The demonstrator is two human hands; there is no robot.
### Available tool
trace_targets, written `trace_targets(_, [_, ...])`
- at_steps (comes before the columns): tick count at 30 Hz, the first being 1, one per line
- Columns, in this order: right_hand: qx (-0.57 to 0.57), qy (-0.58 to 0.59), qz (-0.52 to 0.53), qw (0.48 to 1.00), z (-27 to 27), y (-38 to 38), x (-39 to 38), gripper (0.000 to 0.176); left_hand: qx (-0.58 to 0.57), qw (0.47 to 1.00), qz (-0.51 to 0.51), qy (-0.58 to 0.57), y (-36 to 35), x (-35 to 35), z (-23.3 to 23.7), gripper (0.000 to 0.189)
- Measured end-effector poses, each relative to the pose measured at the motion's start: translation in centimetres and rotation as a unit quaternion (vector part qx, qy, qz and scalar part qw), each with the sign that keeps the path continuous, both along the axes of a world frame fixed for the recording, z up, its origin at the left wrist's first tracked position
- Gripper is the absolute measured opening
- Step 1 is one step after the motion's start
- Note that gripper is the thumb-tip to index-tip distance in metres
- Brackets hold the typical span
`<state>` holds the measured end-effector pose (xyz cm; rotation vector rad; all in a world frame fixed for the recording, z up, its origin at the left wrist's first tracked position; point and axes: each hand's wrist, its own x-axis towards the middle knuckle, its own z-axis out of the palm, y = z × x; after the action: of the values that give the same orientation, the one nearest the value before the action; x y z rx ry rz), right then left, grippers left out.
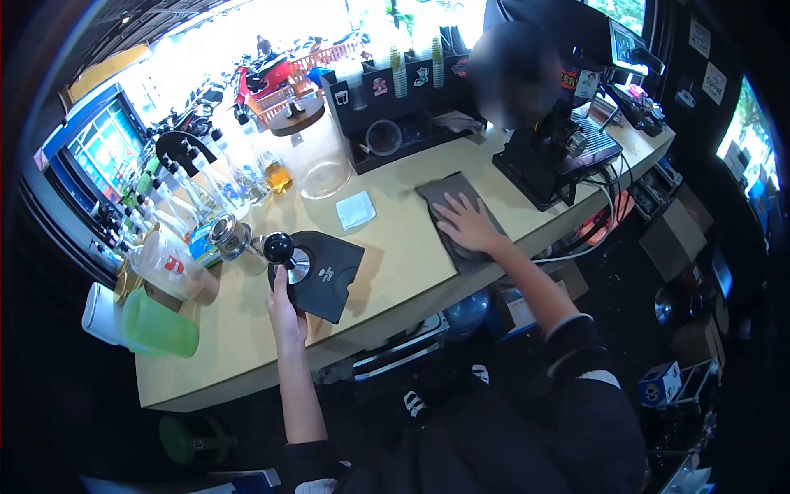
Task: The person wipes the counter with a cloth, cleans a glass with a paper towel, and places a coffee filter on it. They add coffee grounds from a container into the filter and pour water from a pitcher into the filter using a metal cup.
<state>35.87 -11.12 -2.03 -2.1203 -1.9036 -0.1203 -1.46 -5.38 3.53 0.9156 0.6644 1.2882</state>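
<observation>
My left hand [285, 309] grips the left edge of a black tamping mat [327, 280], its thumb on top near the tamper. A coffee tamper [280, 249] with a round black knob and metal base stands on the mat. To the mat's upper left is a metal portafilter-like piece [230, 236]. My right hand [469, 221] lies flat with fingers spread on a dark grey cloth [451, 191] on the wooden counter [403, 247]. A folded white cloth [355, 211] lies between the two hands, touched by neither.
Pump bottles [193, 160], a large clear jar [321, 156] and a black cup organizer [395, 95] line the back. A green container [156, 325] stands at the left end. A black coffee machine [559, 156] with cables is at right.
</observation>
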Motion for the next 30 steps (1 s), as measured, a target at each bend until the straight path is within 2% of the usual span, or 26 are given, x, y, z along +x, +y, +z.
trace_targets(1, [0.039,-0.039,-0.023,0.998,-0.8,1.5,-1.5,0.049,-0.002,1.000,0.014,0.005,-0.5,-0.1,0.2,0.035])
trace_targets(2, [0.085,-0.072,0.046,0.993,-0.8,2.2,-3.3,0.046,-0.003,1.000,0.028,0.008,-1.0,0.0,0.5,0.035])
trace_targets(3, [0.039,-0.052,0.125,0.990,1.5,1.6,-6.3,0.042,-0.001,0.999,0.039,0.004,-1.3,0.3,0.5,0.035])
trace_targets(5, [0.088,-0.045,0.273,0.957,-0.3,-0.4,-9.6,0.045,0.000,0.999,0.037,0.000,-1.7,1.4,0.4,0.034])
trace_targets(8, [0.086,-0.031,0.374,0.923,-1.2,-4.4,-10.1,0.044,-0.003,0.999,0.031,-0.010,-3.1,5.2,0.5,0.033])
trace_targets(10, [0.089,-0.029,0.371,0.924,-1.7,-5.8,-6.5,0.044,-0.033,0.999,0.034,-0.013,-4.3,8.3,1.1,0.034])
trace_targets(12, [0.073,-0.001,0.292,0.954,-2.0,-7.1,-1.0,0.046,-0.038,0.999,0.010,-0.010,-4.5,11.0,0.7,0.035])
trace_targets(14, [0.148,-0.029,0.188,0.970,-2.1,-8.5,5.0,0.043,-0.046,0.999,-0.012,-0.008,-5.3,13.6,0.4,0.035])
trace_targets(15, [0.146,-0.030,0.128,0.981,-1.8,-9.4,7.7,0.042,-0.045,0.999,-0.015,-0.005,-5.8,15.0,0.4,0.036])
trace_targets(16, [0.170,0.024,0.088,0.981,-1.9,-10.5,9.9,0.042,-0.043,0.999,-0.018,-0.004,-6.2,16.4,0.4,0.036])
trace_targets(19, [0.175,-0.005,0.095,0.980,-2.6,-13.0,13.3,0.040,-0.050,0.998,-0.038,-0.007,-7.7,20.6,0.0,0.036])
trace_targets(21, [0.186,0.029,0.183,0.965,-2.9,-14.5,14.8,0.039,-0.055,0.997,-0.056,-0.005,-8.6,22.9,-0.3,0.036])
trace_targets(24, [0.199,0.070,0.208,0.955,-3.1,-16.3,19.3,0.038,-0.065,0.994,-0.088,0.003,-10.4,25.6,-0.2,0.037])
trace_targets(26, [0.226,0.052,0.214,0.949,-3.3,-17.5,22.5,0.035,-0.075,0.994,-0.084,0.000,-11.4,26.8,-0.3,0.037])
trace_targets(28, [0.264,0.109,0.140,0.948,-3.7,-18.3,25.9,0.029,-0.067,0.994,-0.082,0.000,-12.0,27.6,-0.7,0.036])
trace_targets(30, [0.270,0.095,0.064,0.956,-2.9,-18.9,28.8,0.026,-0.068,0.994,-0.080,0.000,-12.1,28.2,-1.0,0.036])
